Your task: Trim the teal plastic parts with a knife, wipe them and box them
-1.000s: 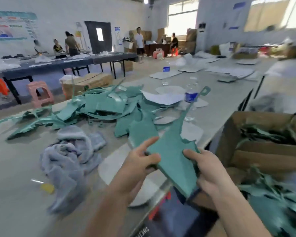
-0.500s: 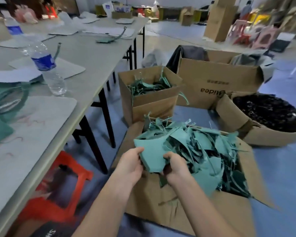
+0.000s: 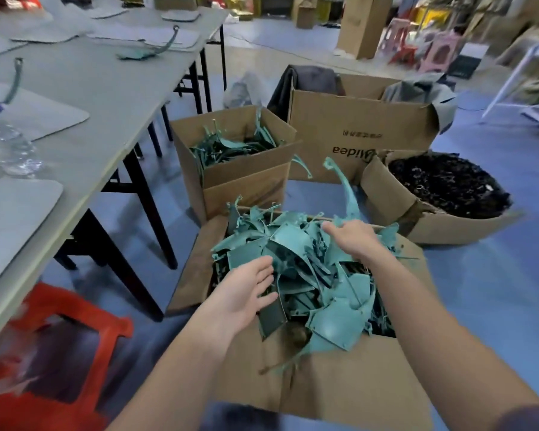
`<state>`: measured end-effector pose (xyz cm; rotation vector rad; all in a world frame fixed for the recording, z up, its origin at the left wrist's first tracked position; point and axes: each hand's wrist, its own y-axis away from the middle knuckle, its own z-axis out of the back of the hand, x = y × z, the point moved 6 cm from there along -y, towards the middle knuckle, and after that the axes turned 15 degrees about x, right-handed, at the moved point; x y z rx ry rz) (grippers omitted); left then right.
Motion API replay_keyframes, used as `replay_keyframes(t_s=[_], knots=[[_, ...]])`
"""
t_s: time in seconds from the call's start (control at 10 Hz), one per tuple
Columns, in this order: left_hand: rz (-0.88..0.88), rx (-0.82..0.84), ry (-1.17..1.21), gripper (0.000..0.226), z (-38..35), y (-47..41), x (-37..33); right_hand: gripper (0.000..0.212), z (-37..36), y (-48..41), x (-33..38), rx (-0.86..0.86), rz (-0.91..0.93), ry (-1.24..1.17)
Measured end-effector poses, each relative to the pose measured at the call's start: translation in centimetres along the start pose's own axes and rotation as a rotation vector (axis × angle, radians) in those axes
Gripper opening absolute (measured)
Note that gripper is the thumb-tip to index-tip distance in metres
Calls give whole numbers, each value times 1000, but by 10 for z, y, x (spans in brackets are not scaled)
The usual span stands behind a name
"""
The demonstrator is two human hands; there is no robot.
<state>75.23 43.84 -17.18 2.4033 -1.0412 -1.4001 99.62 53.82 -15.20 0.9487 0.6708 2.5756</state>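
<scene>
The near cardboard box [image 3: 324, 387] on the floor is heaped above its rim with teal parts [image 3: 333, 325]: thin curved shells with sharp corners and long thin stems. They look light and fairly stiff. The stems will likely snag in the heap, so a part is best taken by its broad shell edge and not by the stem.

The left grip [image 3: 243, 295] is wide open, fingers straight, holding nothing, at the left side of the heap. The right grip [image 3: 352, 239] lies palm-down on the far side, just below one upright long-stemmed part [image 3: 349, 194]. Its fingertips are hidden, so I cannot tell whether it has hold of anything.

A red stool [image 3: 84, 318] stands to the left of the box. Behind it, a smaller box [image 3: 246, 181] holds thin teal strips, probably offcuts. To the right, a low box [image 3: 423, 219] is full of small black bits. Further back, a large printed box [image 3: 355, 119] has cloths draped over it and its contents are hidden.

The bench [image 3: 106, 88] on the left carries a water bottle [image 3: 10, 144] and pale mats, and one more teal part [image 3: 143, 52] lies far down it.
</scene>
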Motion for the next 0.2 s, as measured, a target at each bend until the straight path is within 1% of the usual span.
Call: replay_keyframes(t_s=[0.1, 0.2], knots=[[-24, -32, 2, 53, 16, 7, -3, 55, -29, -5, 28, 50, 152, 115], [-65, -107, 9, 51, 37, 19, -8, 39, -96, 5, 38, 167, 223, 56]])
